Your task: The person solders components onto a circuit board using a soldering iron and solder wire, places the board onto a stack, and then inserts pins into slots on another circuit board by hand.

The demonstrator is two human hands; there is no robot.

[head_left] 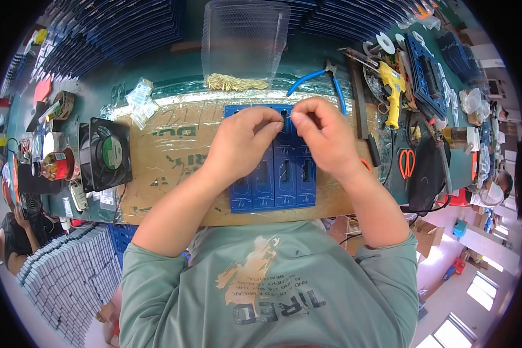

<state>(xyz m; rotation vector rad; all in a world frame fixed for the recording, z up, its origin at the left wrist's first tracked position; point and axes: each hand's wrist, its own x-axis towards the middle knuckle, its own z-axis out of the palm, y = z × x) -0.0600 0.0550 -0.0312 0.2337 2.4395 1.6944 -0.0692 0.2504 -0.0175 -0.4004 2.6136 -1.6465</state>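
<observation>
A blue circuit board panel (263,184), divided into several sections with dark slots, lies on a brown cardboard sheet (151,151) in front of me. My left hand (243,139) is closed in a pinch over the panel's upper part. Close beside it, my right hand (325,136) also pinches, thumb against forefinger. A thin pale sliver shows between the fingertips, too small to name. Beyond my hands, a clear plastic bin (245,40) lies with a heap of thin gold-coloured pins (236,82) at its near end.
Blue-handled pliers (307,80) and a yellow glue gun (392,93) lie at the right, with orange-handled scissors (406,163). A black fan (104,153) stands left. Stacked blue boards (116,29) line the back. Another person's arm (23,223) shows far left.
</observation>
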